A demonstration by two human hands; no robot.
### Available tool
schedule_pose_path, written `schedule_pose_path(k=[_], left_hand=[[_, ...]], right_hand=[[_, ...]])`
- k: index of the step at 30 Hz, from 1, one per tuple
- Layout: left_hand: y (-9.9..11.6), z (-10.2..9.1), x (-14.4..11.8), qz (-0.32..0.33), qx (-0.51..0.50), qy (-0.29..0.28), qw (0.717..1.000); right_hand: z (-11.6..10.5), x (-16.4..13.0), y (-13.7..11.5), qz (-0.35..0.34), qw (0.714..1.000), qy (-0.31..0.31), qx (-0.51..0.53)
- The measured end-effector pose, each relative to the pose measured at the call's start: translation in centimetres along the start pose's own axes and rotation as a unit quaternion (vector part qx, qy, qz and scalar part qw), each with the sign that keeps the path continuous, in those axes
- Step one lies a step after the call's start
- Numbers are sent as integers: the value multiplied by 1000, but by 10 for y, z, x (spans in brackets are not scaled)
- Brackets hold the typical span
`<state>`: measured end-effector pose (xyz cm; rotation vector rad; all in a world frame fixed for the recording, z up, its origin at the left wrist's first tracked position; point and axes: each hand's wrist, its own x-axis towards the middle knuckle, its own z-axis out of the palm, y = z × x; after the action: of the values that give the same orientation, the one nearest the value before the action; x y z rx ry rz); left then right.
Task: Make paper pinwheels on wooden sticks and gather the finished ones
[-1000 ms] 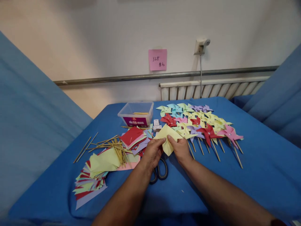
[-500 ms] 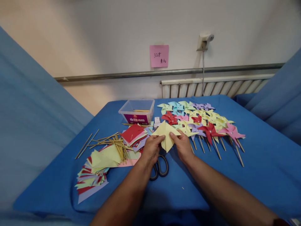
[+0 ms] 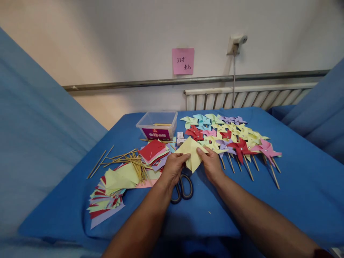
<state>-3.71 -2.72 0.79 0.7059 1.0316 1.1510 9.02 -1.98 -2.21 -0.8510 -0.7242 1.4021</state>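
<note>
A pale yellow paper square (image 3: 192,152) with crease lines is held up in the middle, its corners turned like a diamond. My left hand (image 3: 174,167) pinches its left side, thumb on the front. On its right side my right hand (image 3: 211,164) grips the paper the same way, fingers behind it and partly hidden. Below the paper, black-handled scissors (image 3: 187,186) lie on the table, their blades out of sight under my left hand. Several finished paper pinwheels (image 3: 242,148) on sticks lie to the right, in rows.
On the blue-covered table (image 3: 204,225), left of my hands, are wooden sticks (image 3: 137,165), stacked coloured paper squares (image 3: 153,152) and a fanned paper pile (image 3: 107,200). Behind stand a clear plastic box (image 3: 156,125) and small white boxes (image 3: 180,135). Blue curtains (image 3: 40,143) hang at the sides.
The yellow paper has turned slightly and shifted a little right in my hands. My right thumb sits higher on it. The view has moved slightly.
</note>
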Motion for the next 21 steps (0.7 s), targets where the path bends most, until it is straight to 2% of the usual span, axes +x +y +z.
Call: schedule_pose_path(k=[6,12,19,21], left_hand=[[3,4,-2,-3,-15,-10,1000],[2,3,-2,0,-2,3,1000],[-3,1,0,24,85,44,995],[-3,1,-1,22,80,32,996]], right_hand=[[0,-2,-2,-11,1000,-6,-1],[-1,-1,-1,-9,1000,-6,-7],[-1,-1,-2,22,998,-2,-54],[-1,0,-1,17,998,-4,-53]])
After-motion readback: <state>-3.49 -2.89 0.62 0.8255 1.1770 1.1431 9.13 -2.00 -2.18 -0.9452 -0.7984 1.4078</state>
